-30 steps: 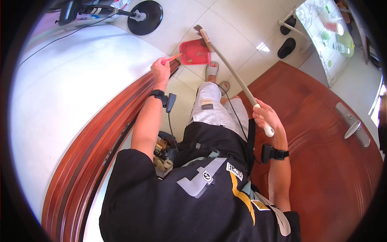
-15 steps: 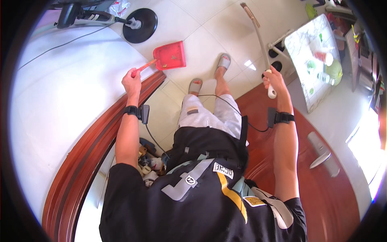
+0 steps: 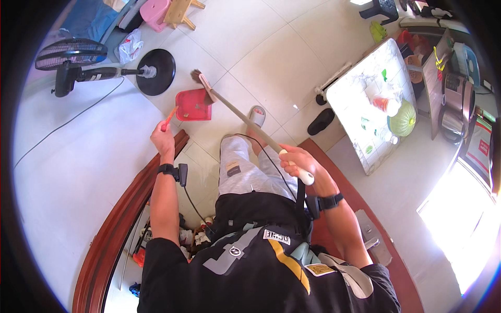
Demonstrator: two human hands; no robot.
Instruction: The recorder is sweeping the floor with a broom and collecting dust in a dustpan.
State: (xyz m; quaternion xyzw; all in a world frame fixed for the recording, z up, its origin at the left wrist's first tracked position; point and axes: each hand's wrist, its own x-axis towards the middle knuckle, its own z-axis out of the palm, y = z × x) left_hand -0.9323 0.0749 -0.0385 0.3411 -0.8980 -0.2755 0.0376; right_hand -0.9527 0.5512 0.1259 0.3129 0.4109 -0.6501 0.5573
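My left hand (image 3: 163, 140) is closed around the handle of a red dustpan (image 3: 191, 116), whose pan lies at or just above the tiled floor with a few small dark bits in it. In my right hand (image 3: 299, 159) is the white grip of a long-handled broom (image 3: 245, 118). Its shaft slants up and left across my legs. The brown bristle head lies at the far right corner of the dustpan, overlapping it in view; whether they touch I cannot tell.
A black standing fan (image 3: 156, 72) is beyond the dustpan on the left, its cord trailing over the floor. On the right is a low marble-patterned table (image 3: 355, 140) bearing a green melon (image 3: 402, 119) and cups. A black slipper (image 3: 320, 121) lies beside it. Wooden door frame (image 3: 112, 235) at left.
My right hand has swung left and nearer my body, bringing the broom head from the far right over to the dustpan. My feet have stepped and the view has turned.
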